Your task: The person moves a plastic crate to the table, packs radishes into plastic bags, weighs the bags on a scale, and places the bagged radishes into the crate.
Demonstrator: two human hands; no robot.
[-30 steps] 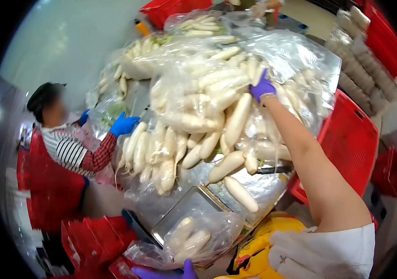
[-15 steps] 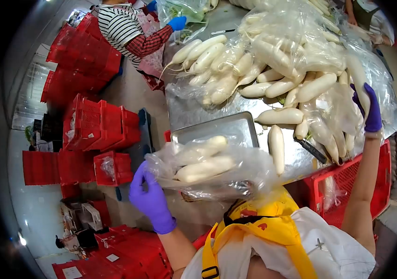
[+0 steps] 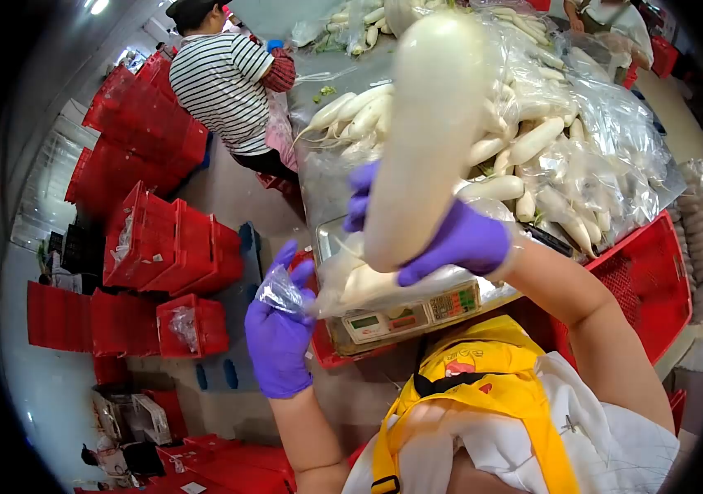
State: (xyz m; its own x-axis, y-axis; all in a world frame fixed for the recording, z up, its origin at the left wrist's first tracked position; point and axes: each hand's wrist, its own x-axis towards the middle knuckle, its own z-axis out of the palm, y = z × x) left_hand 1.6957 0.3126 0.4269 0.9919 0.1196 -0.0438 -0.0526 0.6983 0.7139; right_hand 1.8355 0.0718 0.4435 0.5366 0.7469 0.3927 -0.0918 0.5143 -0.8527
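Observation:
A large white radish (image 3: 429, 136) is raised close to the camera, with my right hand (image 3: 471, 239), in a purple glove, wrapped round its lower end. My left hand (image 3: 281, 337), gloved in purple too, grips the gathered edge of a clear plastic bag (image 3: 331, 288). White radishes show inside this bag, behind and below the raised one. Under the bag is a scale (image 3: 397, 321) with a display and a metal tray, partly hidden. A heap of radishes (image 3: 532, 140), some bagged, covers the metal table (image 3: 318, 177) beyond my hands.
Red crates (image 3: 174, 239) are stacked at the left. Another red crate (image 3: 648, 288) stands by the table at the right. A dark-handled knife (image 3: 551, 240) lies near the table's edge. A person in a striped top (image 3: 224, 90) stands at the far left side; another is at the upper right.
My right hand has brought the radish from the heap over the scale. My left hand still holds the bag, now lower and nearer the scale. The person in stripes has turned away.

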